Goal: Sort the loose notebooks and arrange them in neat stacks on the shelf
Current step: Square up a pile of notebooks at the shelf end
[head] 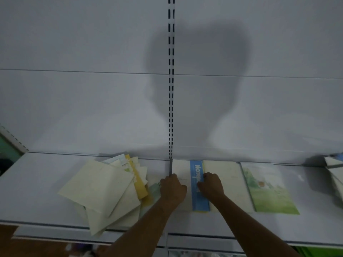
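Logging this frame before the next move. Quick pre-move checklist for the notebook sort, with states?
1. Both hands on the blue-spine notebook: ok, left hand and right hand rest on it.
2. Grip type: cannot tell, fingers blurred.
3. Blue-spine notebook squared to the green-cover notebook: ok, roughly side by side.
4. Loose pile sorted: not ok, fanned and askew.
5. Pile inside the shelf edge: not ok, corners overhang the front.

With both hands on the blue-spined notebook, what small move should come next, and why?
Probably square the blue-spined cream notebook under the left hand and right hand, then reach left: the loose cream and yellow notebook pile lies fanned, overhanging the white metal shelf.
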A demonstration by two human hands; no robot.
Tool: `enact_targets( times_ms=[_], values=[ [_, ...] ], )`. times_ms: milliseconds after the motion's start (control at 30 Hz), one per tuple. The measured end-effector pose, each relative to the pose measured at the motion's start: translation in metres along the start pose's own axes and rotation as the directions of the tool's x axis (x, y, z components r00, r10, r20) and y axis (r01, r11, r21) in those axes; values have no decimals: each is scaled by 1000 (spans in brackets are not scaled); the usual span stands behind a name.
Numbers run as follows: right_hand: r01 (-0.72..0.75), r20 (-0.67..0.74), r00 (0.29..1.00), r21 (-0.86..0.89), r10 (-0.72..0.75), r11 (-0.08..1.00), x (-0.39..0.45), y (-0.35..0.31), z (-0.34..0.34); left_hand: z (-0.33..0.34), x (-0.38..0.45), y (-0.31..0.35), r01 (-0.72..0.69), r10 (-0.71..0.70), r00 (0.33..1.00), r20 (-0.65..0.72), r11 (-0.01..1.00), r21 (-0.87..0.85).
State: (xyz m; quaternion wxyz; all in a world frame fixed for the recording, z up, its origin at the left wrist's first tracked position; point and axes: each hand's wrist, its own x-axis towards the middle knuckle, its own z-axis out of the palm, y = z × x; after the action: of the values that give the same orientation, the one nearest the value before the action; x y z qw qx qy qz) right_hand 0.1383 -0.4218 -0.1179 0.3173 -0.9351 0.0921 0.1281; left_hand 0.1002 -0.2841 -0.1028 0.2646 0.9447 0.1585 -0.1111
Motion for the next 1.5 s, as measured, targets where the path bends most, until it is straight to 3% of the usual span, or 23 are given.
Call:
enact_targets(
  times_ms=[167,267,333,467,600,733,833,967,1100,1300,1400,1500],
  values=[
    [9,-77,997,42,-6,999,-8,-19,-2,-13,-6,-7,-84,76,994,-76,990,-113],
    [116,-75,991,74,-110,991,-13,-49,5,-38,-13,-20,-157,109,971,-212,962,-223],
    [189,-56,981,94,-184,978,-17,-78,15,-60,-18,-35,-144,54,949,-312,951,-273],
    [355,10,934,71,-357,932,-34,-141,50,-109,-23,-86,-24,-91,909,-406,963,-269],
    [500,136,856,21,-498,866,-53,-193,92,-142,-36,-152,183,-263,856,-446,960,-214],
    [545,223,836,-232,-501,806,-66,-221,129,-150,-50,-203,352,-411,828,-381,911,-216],
    [535,201,844,-379,-498,755,-70,-225,144,-146,-56,-226,397,-454,834,-314,889,-230],
    [524,177,851,-351,-494,776,-66,-221,146,-137,-57,-233,395,-442,849,-291,895,-207],
    [485,171,875,-329,-454,811,-66,-217,140,-135,-57,-232,411,-487,825,-285,865,-288],
    [461,191,883,-182,-429,868,-69,-198,130,-140,-61,-219,354,-470,814,-342,868,-349],
    [459,151,884,-100,-443,883,-70,-187,122,-141,-57,-199,241,-438,825,-356,844,-479],
    [368,98,922,78,-375,926,-66,-170,102,-140,-51,-173,168,-420,846,-329,795,-583]
  ],
)
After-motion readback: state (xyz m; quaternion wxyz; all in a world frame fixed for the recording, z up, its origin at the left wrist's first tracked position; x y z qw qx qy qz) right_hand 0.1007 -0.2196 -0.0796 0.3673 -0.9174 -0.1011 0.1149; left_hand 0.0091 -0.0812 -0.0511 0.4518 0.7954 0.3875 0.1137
